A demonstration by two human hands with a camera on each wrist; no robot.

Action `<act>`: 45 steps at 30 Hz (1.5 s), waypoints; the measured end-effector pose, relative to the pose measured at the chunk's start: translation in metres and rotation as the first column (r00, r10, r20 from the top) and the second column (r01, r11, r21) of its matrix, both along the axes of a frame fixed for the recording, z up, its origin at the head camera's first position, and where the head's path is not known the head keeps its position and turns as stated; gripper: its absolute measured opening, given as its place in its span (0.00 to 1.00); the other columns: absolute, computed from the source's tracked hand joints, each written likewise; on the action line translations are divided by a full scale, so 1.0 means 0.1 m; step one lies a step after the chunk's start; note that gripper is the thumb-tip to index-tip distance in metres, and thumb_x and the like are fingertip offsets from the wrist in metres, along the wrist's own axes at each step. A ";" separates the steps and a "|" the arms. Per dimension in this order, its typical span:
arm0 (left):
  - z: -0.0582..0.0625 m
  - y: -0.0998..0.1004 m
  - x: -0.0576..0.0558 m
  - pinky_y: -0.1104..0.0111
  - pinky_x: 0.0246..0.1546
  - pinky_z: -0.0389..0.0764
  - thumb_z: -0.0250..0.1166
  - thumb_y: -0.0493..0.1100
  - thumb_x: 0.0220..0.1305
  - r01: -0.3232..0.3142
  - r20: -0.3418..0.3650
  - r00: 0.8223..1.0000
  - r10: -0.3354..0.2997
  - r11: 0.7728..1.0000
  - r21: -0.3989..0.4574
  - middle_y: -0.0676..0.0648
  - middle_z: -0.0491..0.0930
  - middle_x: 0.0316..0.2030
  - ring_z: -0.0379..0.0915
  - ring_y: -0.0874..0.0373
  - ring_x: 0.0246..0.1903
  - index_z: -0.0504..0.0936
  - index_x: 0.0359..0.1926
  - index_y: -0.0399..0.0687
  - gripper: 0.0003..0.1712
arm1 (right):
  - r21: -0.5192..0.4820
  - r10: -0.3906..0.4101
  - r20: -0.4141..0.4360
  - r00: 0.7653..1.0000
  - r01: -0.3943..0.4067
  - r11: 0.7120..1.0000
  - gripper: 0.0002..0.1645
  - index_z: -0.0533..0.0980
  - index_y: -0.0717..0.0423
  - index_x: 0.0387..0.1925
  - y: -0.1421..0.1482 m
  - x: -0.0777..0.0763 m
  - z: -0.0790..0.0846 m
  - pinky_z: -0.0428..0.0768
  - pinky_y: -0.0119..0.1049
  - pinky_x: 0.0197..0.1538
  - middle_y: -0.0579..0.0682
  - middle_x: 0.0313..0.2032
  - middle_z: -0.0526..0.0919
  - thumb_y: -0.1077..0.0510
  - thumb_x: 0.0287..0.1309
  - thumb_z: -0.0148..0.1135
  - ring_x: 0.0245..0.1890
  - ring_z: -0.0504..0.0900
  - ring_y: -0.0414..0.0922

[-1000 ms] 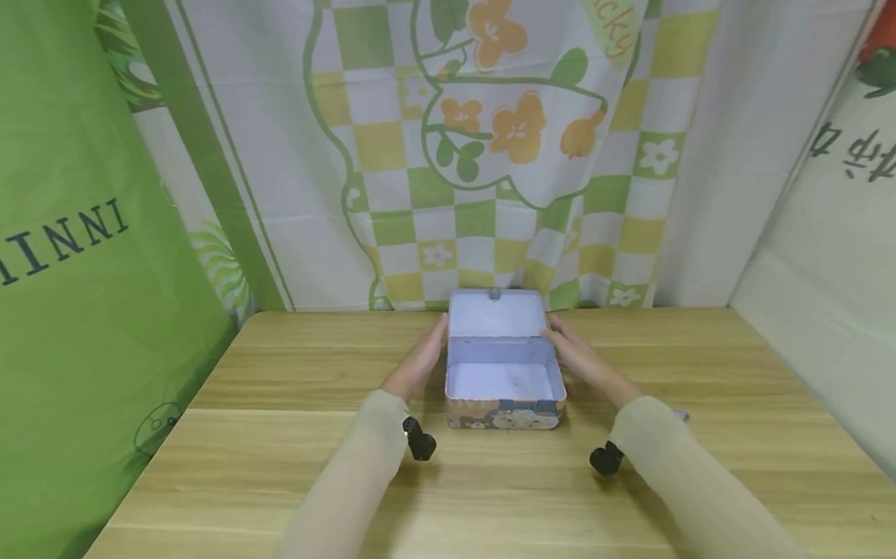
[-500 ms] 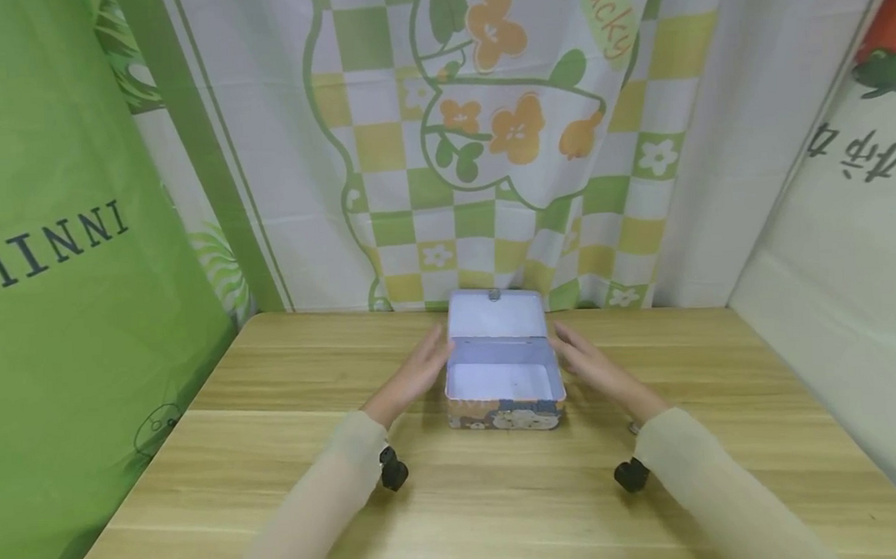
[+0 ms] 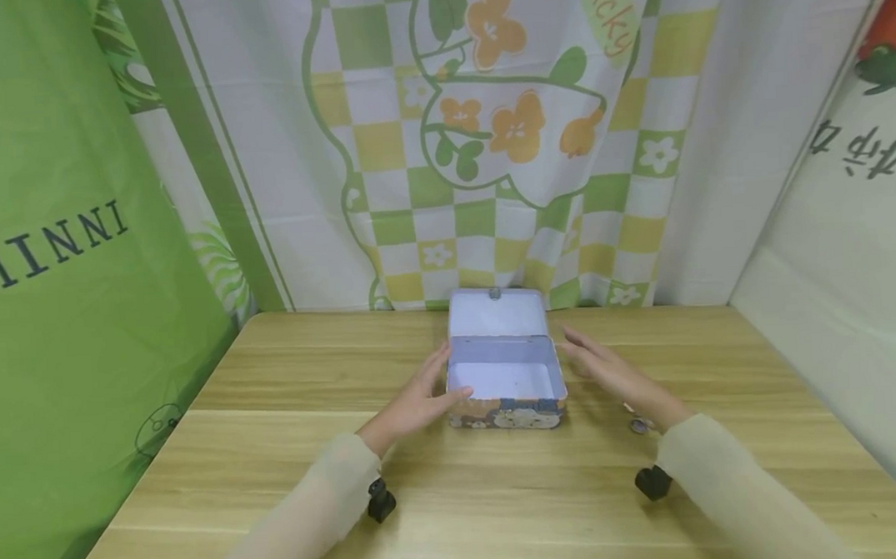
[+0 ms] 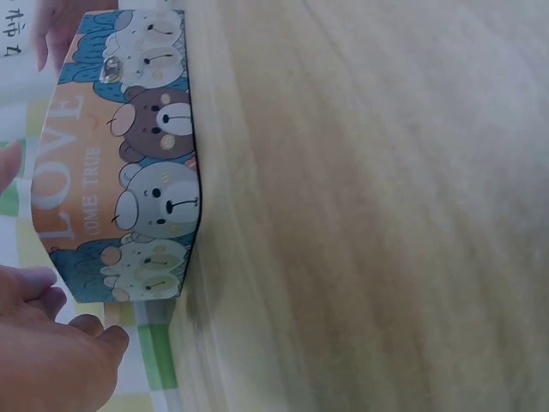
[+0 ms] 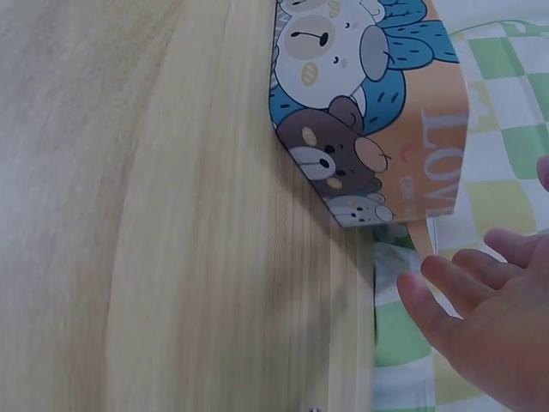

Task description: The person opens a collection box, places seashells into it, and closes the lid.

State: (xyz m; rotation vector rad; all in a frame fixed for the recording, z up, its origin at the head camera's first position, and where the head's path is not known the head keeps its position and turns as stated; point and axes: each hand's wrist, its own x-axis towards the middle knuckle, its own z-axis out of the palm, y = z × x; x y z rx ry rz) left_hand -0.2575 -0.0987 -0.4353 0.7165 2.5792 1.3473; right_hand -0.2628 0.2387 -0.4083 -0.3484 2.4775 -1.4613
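Note:
A tin box (image 3: 508,414) printed with cartoon bears stands on the wooden table with its hinged lid (image 3: 497,313) tipped back. Its pale inside shows from above. My left hand (image 3: 416,404) is at the box's left side, fingers extended along the wall and thumb over the front left corner of the rim. In the left wrist view, those fingers (image 4: 60,343) are loosely bent beside the tin's end. To the right of the box, my right hand (image 3: 610,374) is spread with nothing in it. The right wrist view shows its fingers (image 5: 446,292) apart from the printed wall.
A small round shiny object (image 3: 638,425) lies on the table (image 3: 518,502) beside the right wrist. Behind the table hangs a checkered curtain (image 3: 390,149). Green cloth (image 3: 68,354) borders the left side and pale cloth (image 3: 847,295) the right.
Both hands have drawn back toward the person, the right one away from the box's side. The left thumb has come over the front rim. The lid and box stay in place.

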 end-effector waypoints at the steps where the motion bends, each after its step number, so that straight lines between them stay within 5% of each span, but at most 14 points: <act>1: 0.00 0.01 0.01 0.42 0.72 0.43 0.60 0.60 0.71 -0.002 -0.004 1.000 0.002 1.000 -0.006 0.49 0.36 0.79 0.34 0.45 0.77 0.42 0.81 0.48 0.51 | 0.010 0.005 -0.010 1.000 -0.005 1.000 0.47 0.41 0.55 0.80 0.01 0.01 0.02 0.56 0.66 0.70 0.63 0.78 0.43 0.32 0.75 0.39 0.71 0.54 0.70; 8: -0.03 0.04 0.04 0.43 0.72 0.43 0.58 0.57 0.74 -0.004 0.005 1.000 0.004 1.000 -0.015 0.47 0.36 0.79 0.33 0.45 0.77 0.41 0.80 0.46 0.48 | 0.068 0.045 -0.117 0.992 -0.037 0.997 0.39 0.50 0.66 0.77 0.19 0.09 0.04 0.57 0.65 0.70 0.69 0.74 0.54 0.44 0.79 0.41 0.72 0.53 0.69; 15: -0.04 0.04 0.06 0.43 0.72 0.43 0.57 0.59 0.74 -0.011 0.021 1.000 0.011 1.000 0.002 0.50 0.34 0.79 0.32 0.46 0.77 0.39 0.81 0.49 0.49 | 0.183 0.090 -0.206 0.974 -0.052 0.982 0.32 0.65 0.69 0.69 0.49 0.10 -0.06 0.72 0.62 0.62 0.67 0.65 0.71 0.49 0.77 0.50 0.62 0.71 0.66; 20: -0.04 0.03 0.07 0.42 0.72 0.42 0.56 0.64 0.72 -0.014 0.026 1.000 0.013 1.000 0.003 0.50 0.34 0.79 0.31 0.45 0.77 0.39 0.81 0.49 0.51 | 0.237 0.108 -0.195 0.975 -0.060 0.970 0.27 0.73 0.69 0.63 0.65 0.11 -0.13 0.80 0.55 0.55 0.65 0.59 0.78 0.53 0.73 0.58 0.54 0.79 0.59; 29: -0.07 0.04 0.08 0.41 0.72 0.43 0.58 0.56 0.74 -0.021 0.030 0.999 0.020 0.999 0.027 0.49 0.34 0.79 0.32 0.45 0.77 0.40 0.81 0.47 0.48 | 0.292 0.121 -0.170 0.978 -0.068 0.954 0.23 0.78 0.70 0.56 0.80 0.17 -0.24 0.84 0.43 0.48 0.62 0.50 0.84 0.57 0.66 0.66 0.44 0.84 0.50; 33: -0.08 0.04 0.09 0.43 0.72 0.44 0.59 0.58 0.73 -0.030 0.054 0.998 0.028 0.999 0.044 0.51 0.33 0.79 0.31 0.46 0.77 0.40 0.81 0.50 0.49 | 0.278 0.087 -0.110 0.990 -0.054 0.959 0.24 0.79 0.68 0.55 0.84 0.17 -0.27 0.81 0.33 0.30 0.62 0.49 0.85 0.56 0.63 0.69 0.28 0.79 0.44; 36: -0.09 0.04 0.08 0.45 0.73 0.47 0.58 0.62 0.72 -0.032 0.059 0.998 0.029 0.998 0.051 0.50 0.33 0.79 0.32 0.46 0.77 0.39 0.81 0.51 0.51 | 0.291 0.075 -0.094 0.993 -0.045 0.956 0.24 0.80 0.66 0.54 0.85 0.17 -0.29 0.81 0.34 0.30 0.62 0.50 0.84 0.55 0.62 0.70 0.26 0.78 0.44; 40: -0.12 0.04 0.07 0.46 0.73 0.48 0.58 0.64 0.71 -0.032 0.071 0.997 0.028 0.998 0.061 0.47 0.33 0.79 0.33 0.46 0.77 0.38 0.81 0.52 0.52 | 0.335 0.076 -0.116 0.990 -0.033 0.941 0.21 0.82 0.64 0.52 0.86 0.18 -0.30 0.83 0.43 0.45 0.61 0.49 0.85 0.54 0.61 0.70 0.42 0.82 0.49; 45: -0.11 0.05 0.09 0.46 0.73 0.49 0.59 0.63 0.71 -0.037 0.082 0.996 0.031 0.996 0.076 0.47 0.33 0.79 0.35 0.44 0.76 0.38 0.81 0.51 0.53 | 0.356 0.071 -0.131 0.989 -0.020 0.934 0.20 0.82 0.63 0.51 0.85 0.19 -0.28 0.82 0.47 0.47 0.60 0.49 0.84 0.55 0.62 0.70 0.44 0.81 0.49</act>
